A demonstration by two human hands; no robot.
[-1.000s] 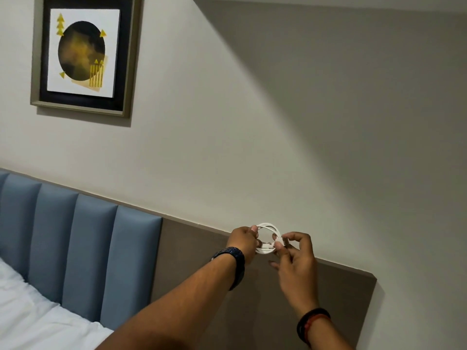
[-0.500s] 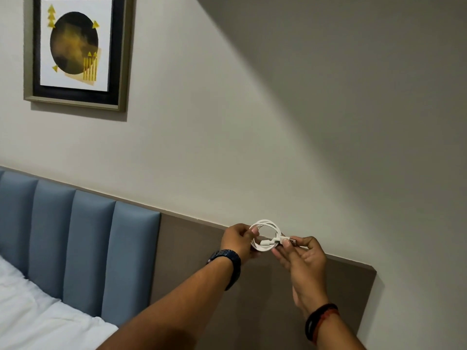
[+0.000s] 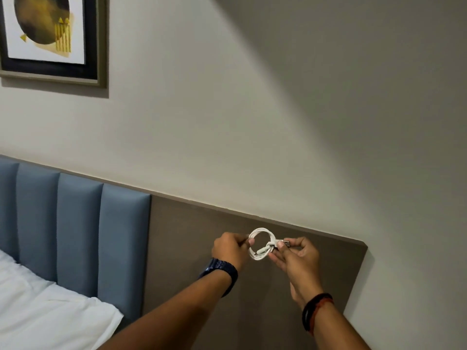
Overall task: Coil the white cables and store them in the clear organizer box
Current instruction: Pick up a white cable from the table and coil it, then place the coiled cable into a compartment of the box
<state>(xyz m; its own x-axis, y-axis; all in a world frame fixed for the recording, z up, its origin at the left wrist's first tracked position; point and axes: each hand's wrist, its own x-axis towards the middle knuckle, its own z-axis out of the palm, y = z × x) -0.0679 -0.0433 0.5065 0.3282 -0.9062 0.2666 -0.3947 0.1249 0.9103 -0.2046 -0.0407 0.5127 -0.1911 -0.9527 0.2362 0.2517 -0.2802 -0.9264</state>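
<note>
Lower centre: left hand [image 3: 231, 248] pinches the coiled white cable [image 3: 261, 245]; right hand [image 3: 297, 256] grips its plug, seemingly tucking; box unseen.

This is a bedroom, shown by the blue padded headboard [image 3: 75, 238] at the left of the frame, the white bedding [image 3: 38, 309] in the lower left corner, the brown wall panel [image 3: 192, 248] beside the headboard, and a framed abstract picture [image 3: 50, 39] hanging on the plain wall in the upper left.

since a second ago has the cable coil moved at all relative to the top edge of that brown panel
Yes. The white cable coil sat across the brown panel's top edge a second ago; now it is wholly below it, held by the left hand and right hand.
</note>
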